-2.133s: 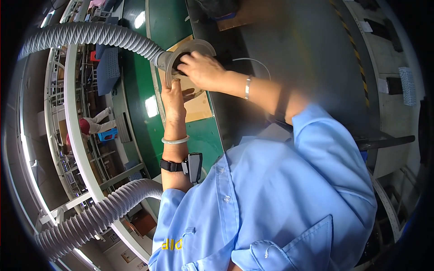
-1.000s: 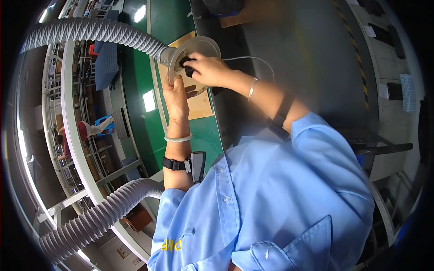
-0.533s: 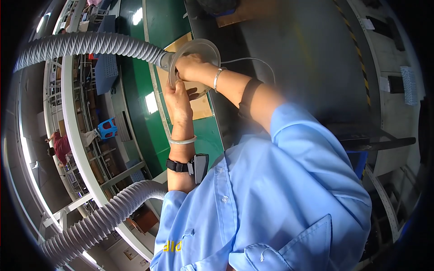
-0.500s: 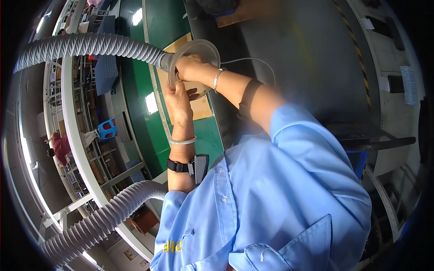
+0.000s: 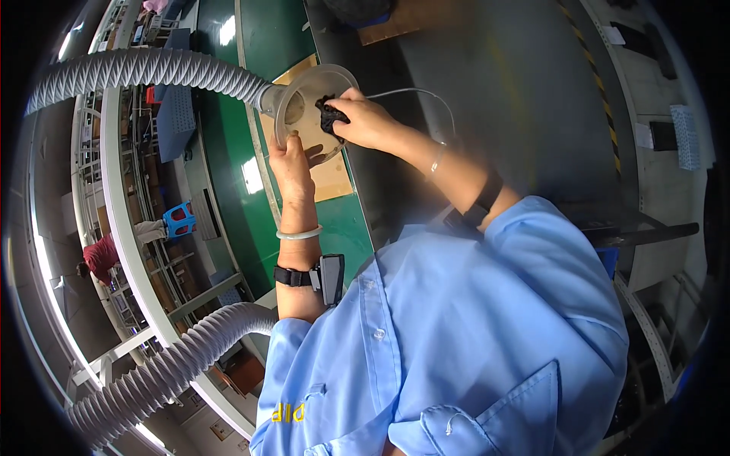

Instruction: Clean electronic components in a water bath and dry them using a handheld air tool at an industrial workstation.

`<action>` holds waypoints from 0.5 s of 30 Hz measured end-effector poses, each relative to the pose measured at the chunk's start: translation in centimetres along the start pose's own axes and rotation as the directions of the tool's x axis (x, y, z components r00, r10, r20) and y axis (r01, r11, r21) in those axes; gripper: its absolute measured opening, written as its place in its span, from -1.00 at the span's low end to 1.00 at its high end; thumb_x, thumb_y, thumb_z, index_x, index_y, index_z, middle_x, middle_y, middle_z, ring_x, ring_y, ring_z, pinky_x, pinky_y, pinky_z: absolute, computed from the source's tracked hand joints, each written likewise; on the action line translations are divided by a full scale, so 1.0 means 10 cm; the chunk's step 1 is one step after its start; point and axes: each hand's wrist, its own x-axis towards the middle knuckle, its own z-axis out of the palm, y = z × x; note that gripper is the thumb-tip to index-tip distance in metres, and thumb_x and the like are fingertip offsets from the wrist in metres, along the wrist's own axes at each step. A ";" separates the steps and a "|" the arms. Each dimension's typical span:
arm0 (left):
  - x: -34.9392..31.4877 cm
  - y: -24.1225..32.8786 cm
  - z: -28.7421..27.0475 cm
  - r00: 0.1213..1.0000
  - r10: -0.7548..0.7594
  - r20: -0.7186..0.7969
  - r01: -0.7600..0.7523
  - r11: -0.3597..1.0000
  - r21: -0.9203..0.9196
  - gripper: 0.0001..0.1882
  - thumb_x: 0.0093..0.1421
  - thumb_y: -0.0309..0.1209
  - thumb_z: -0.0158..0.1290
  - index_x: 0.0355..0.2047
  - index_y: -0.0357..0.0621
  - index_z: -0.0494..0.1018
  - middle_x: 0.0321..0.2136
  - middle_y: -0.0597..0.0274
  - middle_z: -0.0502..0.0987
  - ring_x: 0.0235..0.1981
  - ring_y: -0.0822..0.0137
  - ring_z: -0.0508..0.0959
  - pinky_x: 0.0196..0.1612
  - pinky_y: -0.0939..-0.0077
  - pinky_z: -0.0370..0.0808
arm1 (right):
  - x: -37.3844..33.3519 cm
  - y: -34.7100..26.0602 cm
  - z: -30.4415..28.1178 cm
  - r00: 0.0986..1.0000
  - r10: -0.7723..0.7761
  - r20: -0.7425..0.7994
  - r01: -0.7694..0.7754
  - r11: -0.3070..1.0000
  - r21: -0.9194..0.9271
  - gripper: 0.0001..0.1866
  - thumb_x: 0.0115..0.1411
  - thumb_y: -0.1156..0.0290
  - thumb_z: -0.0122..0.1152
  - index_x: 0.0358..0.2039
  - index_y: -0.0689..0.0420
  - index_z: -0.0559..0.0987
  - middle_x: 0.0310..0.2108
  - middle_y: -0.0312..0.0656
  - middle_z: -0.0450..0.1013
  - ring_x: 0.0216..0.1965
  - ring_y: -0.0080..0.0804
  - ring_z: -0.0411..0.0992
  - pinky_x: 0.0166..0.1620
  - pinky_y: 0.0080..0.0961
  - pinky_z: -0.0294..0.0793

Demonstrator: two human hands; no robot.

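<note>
A translucent funnel-shaped extraction hood (image 5: pixel 308 81) stands at the end of a grey corrugated hose (image 5: pixel 182 70), its wide mouth turned toward me. My left hand (image 5: pixel 292 163) grips the lower part of its rim, thumb on the near side and fingers showing through or behind the wall. In my right hand (image 5: pixel 365 121) is a crumpled black cloth (image 5: pixel 331 115), pinched at the hood's mouth. Whether the cloth touches the hood wall, I cannot tell. Behind the hood lies a tan board (image 5: pixel 332 182) on the green bench (image 5: pixel 266 228).
A second corrugated hose (image 5: pixel 175 357) runs at lower left, beside a white frame post (image 5: pixel 125 197). A thin pale cable (image 5: pixel 418 90) curves right of the hood. A blue stool (image 5: pixel 180 220) and another person (image 5: pixel 100 254) are farther left. Dark floor (image 5: pixel 502 99) lies right.
My right hand has drawn back out of the hood to the right, bringing the black cloth into sight. The left hand stays on the rim; hood and hand sit slightly farther left.
</note>
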 end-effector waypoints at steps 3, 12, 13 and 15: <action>0.02 0.01 0.00 0.999 0.029 0.019 -0.029 1.000 -0.002 -0.66 0.18 -0.47 -0.20 -0.02 -0.23 0.24 -0.39 0.21 0.37 -0.58 0.20 0.56 -0.61 0.44 0.56 | -0.02 -0.08 -0.10 0.968 -0.082 -0.237 0.087 0.996 0.010 -0.69 0.04 0.36 0.10 -0.18 0.15 0.43 -0.15 -0.05 0.33 -0.32 -0.08 0.46 -0.23 -0.28 0.47; 0.07 -0.16 0.10 1.000 0.023 -0.004 -0.023 1.000 -0.001 -0.68 0.18 -0.47 -0.20 -0.03 -0.23 0.25 -0.43 0.23 0.36 -0.57 0.21 0.56 -0.61 0.44 0.57 | 0.51 -0.20 0.26 0.944 -0.317 0.091 0.320 0.808 -0.494 -0.69 0.06 0.44 0.07 -0.15 0.23 0.39 -0.07 -0.02 0.31 -0.24 -0.03 0.44 -0.14 -0.24 0.46; 0.05 -0.22 0.10 0.999 0.021 -0.028 -0.021 0.999 -0.025 -0.68 0.18 -0.47 -0.20 -0.03 -0.23 0.25 -0.42 0.23 0.37 -0.57 0.22 0.56 -0.61 0.44 0.56 | 0.55 -0.22 0.34 0.977 -0.205 0.064 0.212 0.875 -0.435 -0.68 0.07 0.40 0.08 -0.15 0.23 0.38 -0.15 -0.01 0.35 -0.27 -0.03 0.45 -0.18 -0.25 0.48; 0.05 -0.31 0.11 0.998 0.024 -0.055 -0.027 0.998 -0.049 -0.68 0.19 -0.46 -0.20 -0.03 -0.23 0.25 -0.41 0.22 0.38 -0.57 0.22 0.56 -0.60 0.45 0.56 | 0.59 -0.23 0.46 0.999 0.037 0.034 -0.025 0.953 -0.302 -0.65 0.07 0.32 0.10 -0.15 0.22 0.36 -0.29 0.01 0.44 -0.33 -0.02 0.47 -0.27 -0.26 0.51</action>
